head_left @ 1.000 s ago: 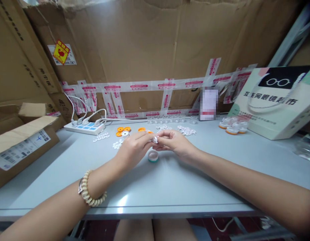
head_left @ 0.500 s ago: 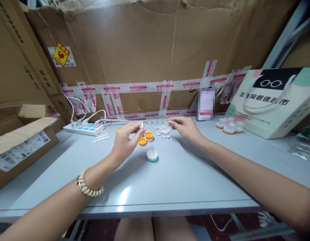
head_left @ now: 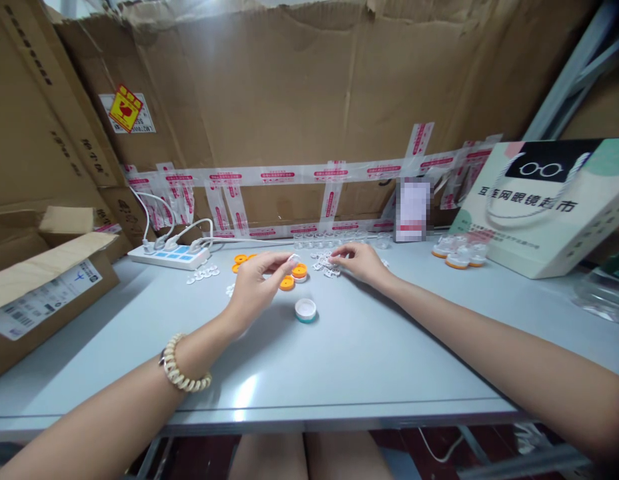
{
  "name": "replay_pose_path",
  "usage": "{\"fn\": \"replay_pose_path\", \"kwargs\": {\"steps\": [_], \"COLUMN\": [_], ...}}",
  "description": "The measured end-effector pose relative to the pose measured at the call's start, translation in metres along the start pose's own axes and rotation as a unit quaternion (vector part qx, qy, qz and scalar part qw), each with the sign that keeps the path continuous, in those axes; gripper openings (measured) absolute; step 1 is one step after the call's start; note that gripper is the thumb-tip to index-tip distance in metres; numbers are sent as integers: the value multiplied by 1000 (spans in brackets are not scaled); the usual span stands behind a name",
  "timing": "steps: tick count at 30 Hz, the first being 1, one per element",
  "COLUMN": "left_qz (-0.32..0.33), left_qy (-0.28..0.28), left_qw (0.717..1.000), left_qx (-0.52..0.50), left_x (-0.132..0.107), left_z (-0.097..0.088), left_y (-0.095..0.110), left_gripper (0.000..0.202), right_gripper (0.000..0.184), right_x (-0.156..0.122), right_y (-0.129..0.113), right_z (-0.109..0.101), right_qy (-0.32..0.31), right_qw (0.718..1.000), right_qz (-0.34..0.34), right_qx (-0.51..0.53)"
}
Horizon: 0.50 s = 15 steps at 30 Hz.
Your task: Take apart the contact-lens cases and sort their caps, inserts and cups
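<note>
- Left hand is pinching – thumb and forefinger closed on a small white piece, held up just by the orange discs.
- Right hand has its fingers bent, thumb and fingertips close together at the loose heap of white parts. Can't tell if it's got hold of one.
- A round white cup with a teal base sits on the table in front of both hands, nobody touching it.
- Hard to make out: the white piece is mostly covered by the fingers, so no clue on its full shape. The left hand cuts off part of the orange group and most of the tiny white bits next to it. The phone-like slab at the back is pixelated.
- Versus half a second ago: the right fingertips are lower, down at the heap instead of up by the clear cups. The left hand's a touch further right, same pinch – and more of that orange group shows now. The white-and-teal cup hasn't budged on the table.
</note>
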<state>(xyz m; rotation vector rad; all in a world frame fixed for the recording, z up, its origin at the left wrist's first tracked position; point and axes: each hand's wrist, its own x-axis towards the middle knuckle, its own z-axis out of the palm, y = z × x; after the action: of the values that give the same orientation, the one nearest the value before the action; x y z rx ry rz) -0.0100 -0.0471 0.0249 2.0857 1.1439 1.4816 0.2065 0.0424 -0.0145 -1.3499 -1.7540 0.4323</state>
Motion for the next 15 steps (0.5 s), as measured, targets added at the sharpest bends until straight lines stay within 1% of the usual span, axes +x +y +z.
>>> {"fn": "replay_pose_path", "kwargs": {"steps": [2, 4, 5, 7, 9, 11, 13, 15], "left_qz": [-44, -70, -71, -60, -41, -13, 35, 116], "left_qy": [-15, -24, -25, -25, -23, -19, -5, 18], "left_qw": [998, 993, 991, 989, 989, 993, 997, 993], "left_qx": [-47, -91, -109, -134, -139, -117, -65, 13], "left_x": [-1, -1, -2, -2, -2, -2, -2, -2], "left_z": [1, 1, 1, 0, -1, -2, -4, -5], "left_y": [2, 6, 8, 13, 18, 21, 22, 20], "left_gripper": [19, 22, 22, 19, 15, 12, 10, 7], "right_gripper": [19, 21, 22, 23, 25, 26, 24, 22], "right_x": [-4, -12, -18, -32, -45, -55, -60, -62], "right_y": [-10, -28, -40, -64, -86, -101, -108, -108], "right_z": [-2, -6, -8, -13, -17, -20, -20, -19], "right_qy": [11, 5, -15, -88, -140, -160, -160, -149], "right_qw": [1000, 996, 991, 970, 943, 926, 920, 920], "right_qz": [2, -2, -5, -18, -33, -42, -41, -33], "right_qx": [25, 88, 132, 224, 299, 341, 355, 361]}}
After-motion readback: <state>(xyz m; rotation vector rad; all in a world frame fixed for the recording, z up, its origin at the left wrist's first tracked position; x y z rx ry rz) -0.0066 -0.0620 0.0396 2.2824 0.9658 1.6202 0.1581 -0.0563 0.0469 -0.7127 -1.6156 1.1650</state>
